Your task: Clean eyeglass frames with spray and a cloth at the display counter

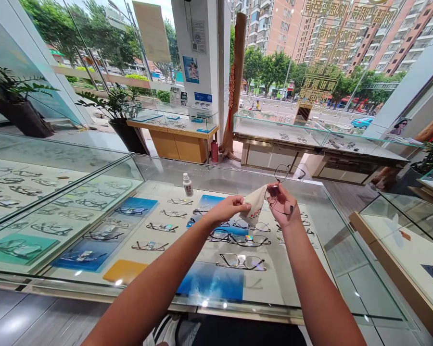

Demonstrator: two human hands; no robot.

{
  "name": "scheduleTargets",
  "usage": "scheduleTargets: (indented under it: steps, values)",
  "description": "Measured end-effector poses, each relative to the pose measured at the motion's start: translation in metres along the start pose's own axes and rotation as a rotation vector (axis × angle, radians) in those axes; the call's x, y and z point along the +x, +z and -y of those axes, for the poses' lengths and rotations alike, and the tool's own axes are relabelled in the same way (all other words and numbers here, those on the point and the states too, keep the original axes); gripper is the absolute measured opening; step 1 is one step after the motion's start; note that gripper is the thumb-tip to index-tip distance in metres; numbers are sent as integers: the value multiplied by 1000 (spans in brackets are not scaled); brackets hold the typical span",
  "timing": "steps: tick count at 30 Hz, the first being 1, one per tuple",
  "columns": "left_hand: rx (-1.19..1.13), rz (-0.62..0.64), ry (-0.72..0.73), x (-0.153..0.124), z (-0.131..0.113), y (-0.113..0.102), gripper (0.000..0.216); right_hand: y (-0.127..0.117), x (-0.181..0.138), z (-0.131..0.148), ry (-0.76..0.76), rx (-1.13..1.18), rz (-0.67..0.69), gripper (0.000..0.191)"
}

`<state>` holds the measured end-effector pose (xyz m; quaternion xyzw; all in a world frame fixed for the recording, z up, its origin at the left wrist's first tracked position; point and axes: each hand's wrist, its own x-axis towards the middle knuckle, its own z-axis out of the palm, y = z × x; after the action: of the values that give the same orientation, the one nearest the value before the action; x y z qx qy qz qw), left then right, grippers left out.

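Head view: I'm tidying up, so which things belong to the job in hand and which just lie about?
In the job:
held eyeglasses, in right hand
pale cloth, in left hand

Apparently lying about:
white bottle, possibly related
displayed eyeglasses
orange pad

1. The head-worn camera is looking forward and down from above the near side of a glass display case (283, 278).
2. It is viewing the forearms (162, 271) from close above, the left hand (231, 209) and right hand (285, 207) lying slightly farther off.
3. Its wide view is stretching to far trees (270, 67) outside.
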<state>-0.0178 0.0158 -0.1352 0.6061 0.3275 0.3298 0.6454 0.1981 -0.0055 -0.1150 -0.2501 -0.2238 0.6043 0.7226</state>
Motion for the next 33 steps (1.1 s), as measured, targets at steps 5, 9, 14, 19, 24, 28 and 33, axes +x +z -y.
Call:
scheduleTargets:
  steps: [5, 9, 14, 19, 24, 28, 33]
  values:
    - [-210, -32, -70, 0, -4, -1, 45, -8, 5, -1, 26, 12, -76, 10]
    - [-436, -178, -38, 4, -10, -14, 36, -11, 6, -1, 55, 6, -170, 7]
    - [-625, -417, 43, 7, -19, -41, 11, -16, 8, -2, 87, -17, -199, 8]
    - [-597, -628, 150, 10, -21, -59, 21, -19, 11, -6, 90, -23, -197, 8]
    - [-258, -880, -85, 14, -12, -64, 22, -20, 12, -10, 40, -71, -202, 7]
    - [4, -896, 183, 9, -14, -45, 27, -18, 11, -10, 11, -73, -214, 6]
    - [664, -745, 754, -12, -17, -1, 23, -18, 10, -10, 24, -37, -303, 3]
